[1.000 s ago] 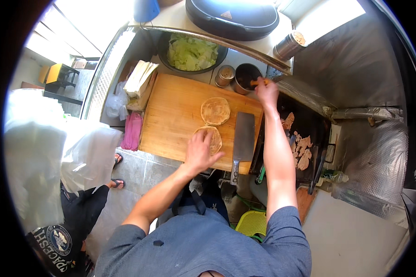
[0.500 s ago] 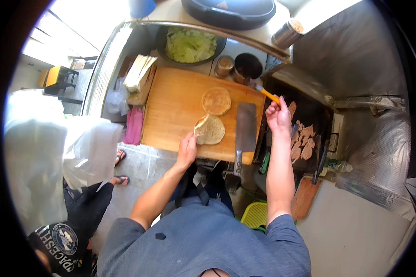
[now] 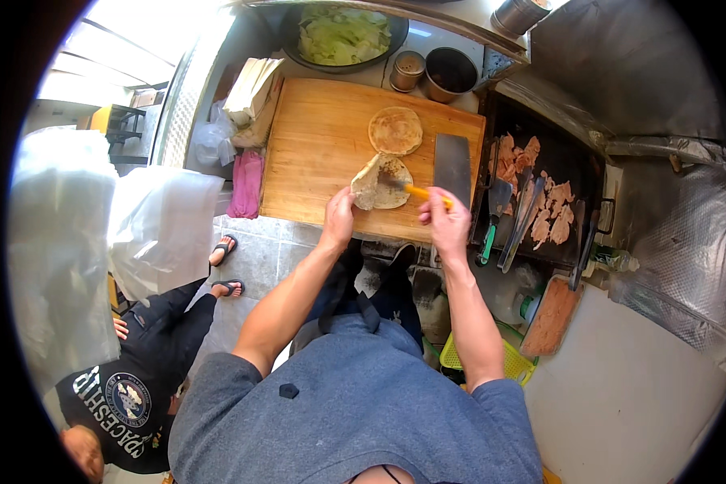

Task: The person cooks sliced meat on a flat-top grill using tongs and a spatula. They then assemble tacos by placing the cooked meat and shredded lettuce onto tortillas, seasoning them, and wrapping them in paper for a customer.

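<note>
Near the front edge of the wooden cutting board [image 3: 315, 145] lies a split round flatbread [image 3: 367, 194]. My left hand [image 3: 339, 219] pinches its left edge and lifts the top layer open. My right hand [image 3: 447, 222] grips the orange handle of a basting brush [image 3: 417, 192], whose head is against the bread's inner face. A second, browned round flatbread [image 3: 395, 131] lies just beyond it. The cleaver [image 3: 452, 161] rests flat at the board's right side, its handle partly hidden by my right hand.
On the right is a griddle [image 3: 500, 121] with sliced meat [image 3: 553, 216], a green-handled spatula [image 3: 492, 230] and tongs [image 3: 523, 222]. Behind the board stand a bowl of lettuce [image 3: 343, 39], a jar [image 3: 407, 71] and a dark pot [image 3: 450, 73]. A person [image 3: 129, 387] stands at left.
My right hand has brought the brush from the dark pot leftward and nearer, down to the flatbread. My left hand still holds the bread, now opened wider. The view has shifted.
</note>
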{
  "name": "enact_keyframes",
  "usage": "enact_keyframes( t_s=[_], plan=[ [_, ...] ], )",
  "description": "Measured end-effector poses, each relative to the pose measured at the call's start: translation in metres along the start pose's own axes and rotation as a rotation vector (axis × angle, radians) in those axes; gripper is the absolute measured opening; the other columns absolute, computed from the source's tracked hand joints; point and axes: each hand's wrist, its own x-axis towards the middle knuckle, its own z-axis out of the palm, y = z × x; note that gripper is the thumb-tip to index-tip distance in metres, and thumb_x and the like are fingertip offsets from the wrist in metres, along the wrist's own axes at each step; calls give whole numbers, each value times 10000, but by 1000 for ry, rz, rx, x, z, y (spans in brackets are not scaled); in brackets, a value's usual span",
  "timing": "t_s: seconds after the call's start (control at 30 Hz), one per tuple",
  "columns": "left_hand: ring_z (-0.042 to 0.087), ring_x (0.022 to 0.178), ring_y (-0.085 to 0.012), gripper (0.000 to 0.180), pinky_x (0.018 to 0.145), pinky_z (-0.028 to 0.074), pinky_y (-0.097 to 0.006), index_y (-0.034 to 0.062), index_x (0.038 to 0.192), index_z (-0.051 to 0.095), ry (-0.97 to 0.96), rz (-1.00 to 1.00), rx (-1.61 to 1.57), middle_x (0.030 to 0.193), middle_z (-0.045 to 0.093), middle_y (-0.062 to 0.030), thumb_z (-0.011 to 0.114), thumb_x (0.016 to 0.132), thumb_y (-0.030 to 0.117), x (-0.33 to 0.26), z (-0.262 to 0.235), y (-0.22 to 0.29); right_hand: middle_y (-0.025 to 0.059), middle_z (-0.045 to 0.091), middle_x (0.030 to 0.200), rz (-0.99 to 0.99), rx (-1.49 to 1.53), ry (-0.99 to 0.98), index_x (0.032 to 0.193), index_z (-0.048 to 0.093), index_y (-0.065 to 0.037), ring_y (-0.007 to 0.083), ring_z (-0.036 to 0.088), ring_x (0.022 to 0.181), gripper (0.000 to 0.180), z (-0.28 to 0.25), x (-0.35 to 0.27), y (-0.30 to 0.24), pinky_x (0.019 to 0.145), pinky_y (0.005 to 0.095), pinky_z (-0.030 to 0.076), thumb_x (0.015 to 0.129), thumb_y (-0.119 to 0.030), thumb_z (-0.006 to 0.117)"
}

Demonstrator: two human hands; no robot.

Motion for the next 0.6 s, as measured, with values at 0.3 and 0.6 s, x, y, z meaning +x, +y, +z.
enact_keyframes(
  t_s=[0.3,0.6],
  plan=[
    [451,786,-85,347,699,385,-271,19,1174,711,43,66,106,921,592,31,459,1019,200,-11,16,21,107,719,790,-3,-233,100,1157,742,6,174,696,648,268,-2,-35,-11,652,315,558,1042,-226,675],
    [556,1357,-274,441,1163,402,-368,-70,1372,607,-35,210,227,1415,630,-176,523,1042,211,-23,20,21,157,762,905,-562,-428,164,1118,723,33,249,748,795,197,-4,13,-74,687,403,573,1031,-135,668]
  ],
)
